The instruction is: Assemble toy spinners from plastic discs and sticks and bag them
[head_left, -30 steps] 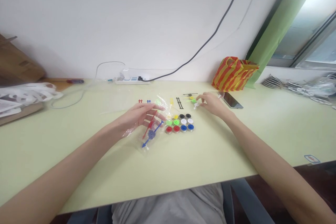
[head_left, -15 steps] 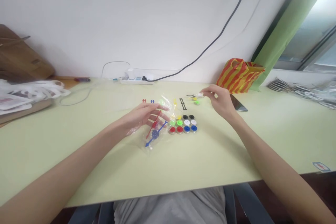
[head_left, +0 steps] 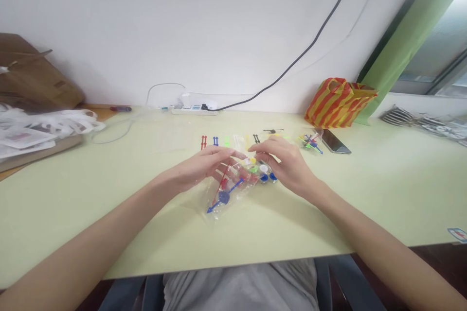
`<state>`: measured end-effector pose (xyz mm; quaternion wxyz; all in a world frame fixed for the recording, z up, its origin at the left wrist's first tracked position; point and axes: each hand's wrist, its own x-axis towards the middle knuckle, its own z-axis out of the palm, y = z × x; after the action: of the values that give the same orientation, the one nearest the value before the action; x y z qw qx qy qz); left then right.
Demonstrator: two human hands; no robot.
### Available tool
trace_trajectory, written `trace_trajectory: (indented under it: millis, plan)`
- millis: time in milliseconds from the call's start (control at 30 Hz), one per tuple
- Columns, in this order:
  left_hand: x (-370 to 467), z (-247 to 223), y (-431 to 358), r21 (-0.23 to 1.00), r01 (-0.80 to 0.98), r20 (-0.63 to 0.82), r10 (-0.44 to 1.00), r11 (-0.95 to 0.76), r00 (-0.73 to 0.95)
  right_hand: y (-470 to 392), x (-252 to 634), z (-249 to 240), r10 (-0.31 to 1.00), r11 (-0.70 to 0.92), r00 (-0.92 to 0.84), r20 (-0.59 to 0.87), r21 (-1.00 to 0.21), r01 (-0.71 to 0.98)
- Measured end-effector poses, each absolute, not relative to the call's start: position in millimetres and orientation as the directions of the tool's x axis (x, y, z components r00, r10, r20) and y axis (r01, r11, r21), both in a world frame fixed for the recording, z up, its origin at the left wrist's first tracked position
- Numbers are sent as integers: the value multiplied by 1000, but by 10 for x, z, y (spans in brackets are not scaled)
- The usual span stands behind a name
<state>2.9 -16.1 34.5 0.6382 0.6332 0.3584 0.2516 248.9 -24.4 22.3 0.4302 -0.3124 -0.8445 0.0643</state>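
My left hand [head_left: 207,165] holds a clear plastic bag [head_left: 215,214], its fingers partly behind the film. Inside the bag lie a blue arrow spinner [head_left: 224,198] and a red arrow spinner [head_left: 223,184]. At the bag's upper right edge is my right hand [head_left: 288,163], fingers pinched on a white arrow spinner that is mostly hidden. Round bases lie beneath and beside the bag, among them a white base [head_left: 263,168] and a blue base [head_left: 264,178]. Behind the hands are red double-headed arrows [head_left: 203,142], blue arrows [head_left: 215,141] and black arrows [head_left: 256,138].
A black arrow spinner [head_left: 273,131] lies farther back. To the right are a bag of assorted spinners [head_left: 312,143], a phone [head_left: 335,141] and a striped bag [head_left: 337,104]. A power strip [head_left: 193,111] sits by the wall; white straps [head_left: 69,124] lie at left.
My right hand has moved left and nearer, from the back of the table to the bag, bringing the white spinner. My left hand still holds the bag.
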Motion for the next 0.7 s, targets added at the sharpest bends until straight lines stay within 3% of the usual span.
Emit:
trace_trajectory:
  millis: [100, 333, 467, 700]
  plan:
    - [45, 356, -184, 989, 142, -120, 773, 39, 623, -307, 2442, 253, 652, 756, -373, 660, -526, 389]
    - [28, 328, -168, 987, 154, -125, 784, 38, 608, -310, 2417, 258, 770, 629, -324, 550, -740, 237]
    - [31, 317, -162, 991, 124, -115, 759, 45, 641, -318, 2369, 215, 779, 605, -361, 513, -767, 215]
    - [48, 334, -167, 992, 115, -111, 782, 50, 614, -344, 2302, 150, 797, 602, -245, 553, -762, 240]
